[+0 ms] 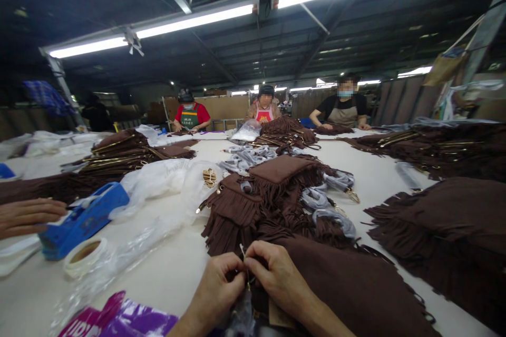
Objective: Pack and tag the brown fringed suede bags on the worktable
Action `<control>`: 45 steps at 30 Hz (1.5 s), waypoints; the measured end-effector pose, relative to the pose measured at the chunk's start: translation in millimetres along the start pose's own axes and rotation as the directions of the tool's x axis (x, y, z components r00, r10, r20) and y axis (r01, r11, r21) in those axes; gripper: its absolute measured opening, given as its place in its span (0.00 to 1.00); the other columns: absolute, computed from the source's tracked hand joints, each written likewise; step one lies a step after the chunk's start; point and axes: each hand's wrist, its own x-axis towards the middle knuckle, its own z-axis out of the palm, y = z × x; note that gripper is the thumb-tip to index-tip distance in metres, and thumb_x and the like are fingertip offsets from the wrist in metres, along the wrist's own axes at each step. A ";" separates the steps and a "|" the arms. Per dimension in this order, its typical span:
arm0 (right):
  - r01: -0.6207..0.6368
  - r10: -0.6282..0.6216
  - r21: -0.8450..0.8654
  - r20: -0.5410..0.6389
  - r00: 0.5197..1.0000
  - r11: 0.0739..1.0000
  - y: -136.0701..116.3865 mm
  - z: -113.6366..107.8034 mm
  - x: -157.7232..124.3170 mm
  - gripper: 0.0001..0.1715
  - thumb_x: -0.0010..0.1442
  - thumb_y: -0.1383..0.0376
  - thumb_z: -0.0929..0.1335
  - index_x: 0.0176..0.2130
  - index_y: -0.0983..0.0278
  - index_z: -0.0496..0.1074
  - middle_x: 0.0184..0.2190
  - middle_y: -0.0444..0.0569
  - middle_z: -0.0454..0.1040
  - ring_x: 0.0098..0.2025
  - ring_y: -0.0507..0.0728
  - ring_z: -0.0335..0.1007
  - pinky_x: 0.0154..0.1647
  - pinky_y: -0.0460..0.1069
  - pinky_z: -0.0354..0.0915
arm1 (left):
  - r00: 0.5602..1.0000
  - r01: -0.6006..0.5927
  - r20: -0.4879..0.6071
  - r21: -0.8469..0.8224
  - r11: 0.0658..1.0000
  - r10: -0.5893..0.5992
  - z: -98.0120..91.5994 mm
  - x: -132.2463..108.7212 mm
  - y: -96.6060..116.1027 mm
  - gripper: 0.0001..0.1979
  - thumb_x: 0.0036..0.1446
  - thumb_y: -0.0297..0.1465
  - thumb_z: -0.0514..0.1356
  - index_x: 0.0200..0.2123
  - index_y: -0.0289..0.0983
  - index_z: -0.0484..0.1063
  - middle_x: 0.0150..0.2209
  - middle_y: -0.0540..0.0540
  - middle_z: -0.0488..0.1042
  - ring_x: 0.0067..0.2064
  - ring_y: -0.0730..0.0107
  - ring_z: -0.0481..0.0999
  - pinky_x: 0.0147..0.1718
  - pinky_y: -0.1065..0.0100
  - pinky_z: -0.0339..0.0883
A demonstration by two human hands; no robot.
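My left hand [222,285] and my right hand [276,274] meet at the front of the table, fingertips pinched close together. Between them runs a thin pale string [242,249], its end poking up above the fingers. Beneath the hands hangs something in clear plastic [243,308], partly hidden by the left wrist. A tan card tag [280,316] shows below my right hand. Under and right of that hand lies a brown fringed bag [340,279]. More brown fringed bags [282,171] are heaped just beyond, with plastic-wrapped straps [316,197] among them.
At left are a blue tape dispenser [85,218], a tape roll [85,257], clear plastic bags [158,187] and a co-worker's hand [29,216]. A purple packet [130,318] lies in front. Brown bags [450,216] stack at right. Several people work across the white table [367,168].
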 end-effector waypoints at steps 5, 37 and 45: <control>-0.027 0.027 0.000 -0.004 1.000 1.000 -3.0 -0.3 1.4 0.09 0.55 0.72 0.66 0.25 0.63 0.71 0.23 0.41 0.70 0.29 0.52 0.67 0.30 0.45 0.57 | 0.994 0.102 0.058 -0.096 0.990 -0.097 1.0 0.8 -0.6 0.11 0.50 0.35 0.55 0.27 0.34 0.74 0.19 0.53 0.66 0.19 0.75 0.65 0.18 0.75 0.57; 0.039 -0.034 -0.104 0.050 0.998 0.994 -3.8 0.5 -0.5 0.12 0.52 0.74 0.65 0.35 0.60 0.70 0.27 0.41 0.75 0.29 0.53 0.71 0.31 0.44 0.59 | 0.995 -0.080 -0.047 0.075 0.994 0.083 -5.6 0.1 11.7 0.09 0.48 0.27 0.53 0.18 0.37 0.64 0.21 0.51 0.67 0.27 0.71 0.66 0.28 0.72 0.58; 0.001 0.001 -0.024 0.076 0.997 1.000 0.1 1.7 1.8 0.23 0.52 0.73 0.66 0.48 0.60 0.71 0.31 0.42 0.80 0.32 0.54 0.74 0.36 0.46 0.64 | 0.997 -0.055 -0.058 0.084 0.995 0.060 -4.7 0.5 8.4 0.10 0.49 0.29 0.55 0.17 0.37 0.67 0.20 0.52 0.67 0.26 0.71 0.65 0.28 0.72 0.58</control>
